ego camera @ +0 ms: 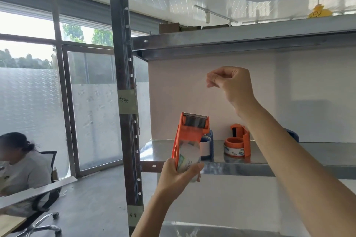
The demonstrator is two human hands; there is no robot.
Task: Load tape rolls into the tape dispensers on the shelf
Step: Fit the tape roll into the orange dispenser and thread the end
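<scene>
Threading tape | left hand (177,175) gripping loaded orange dispenser (189,131) at shelf's (231,167) near edge | right hand (231,84) pinched above, apparently on clear tape end, film unseen | pull straight, centred over cutter (195,116)

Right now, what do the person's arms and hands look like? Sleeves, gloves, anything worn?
Left hand and right hand are both bare: no gloves, rings, watch or bands. No sleeve shows anywhere up to the frame edge, and there are no markings or cables.
</scene>
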